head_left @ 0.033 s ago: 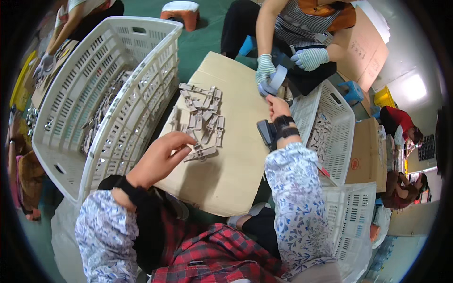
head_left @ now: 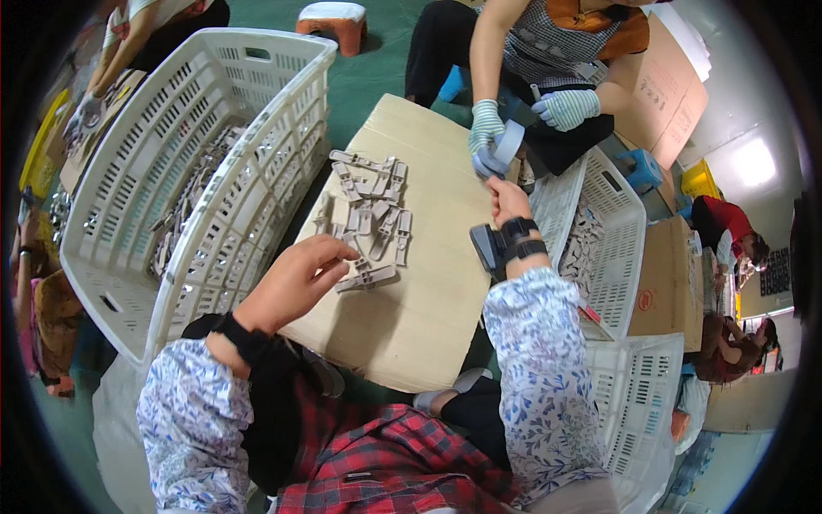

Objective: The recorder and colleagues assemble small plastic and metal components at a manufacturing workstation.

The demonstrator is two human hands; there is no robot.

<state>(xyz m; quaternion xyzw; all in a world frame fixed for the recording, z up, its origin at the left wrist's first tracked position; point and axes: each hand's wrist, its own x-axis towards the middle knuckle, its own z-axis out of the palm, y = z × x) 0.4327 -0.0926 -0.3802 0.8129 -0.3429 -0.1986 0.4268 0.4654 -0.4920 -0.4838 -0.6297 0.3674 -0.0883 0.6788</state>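
Note:
A loose cluster of grey plastic clip-like parts (head_left: pixel 377 206) lies on a flat cardboard box (head_left: pixel 428 283) in front of me. My left hand (head_left: pixel 300 274) hovers at the cluster's near-left edge, thumb and forefinger a little apart beside the nearest part (head_left: pixel 370 277). Across the box, my right hand (head_left: pixel 511 204) is closed in a pinch, its fingertips against a co-worker's striped glove (head_left: pixel 486 141). That glove holds a pale ring-shaped roll (head_left: pixel 509 142), probably tape. Whatever is between my right fingertips is hidden. A black device (head_left: pixel 488 248) sits at my right wrist.
Left of the box stands a tall white slatted crate (head_left: pixel 193 73) with grey parts inside. A second white crate (head_left: pixel 621 257), also with parts, stands at the right. The co-worker's other gloved hand (head_left: pixel 567 109) is beyond it. A red-brown stool (head_left: pixel 334 30) stands farther back.
The whole view has shifted slightly. Both hands keep nearly the same pose, and the grey parts lie as before.

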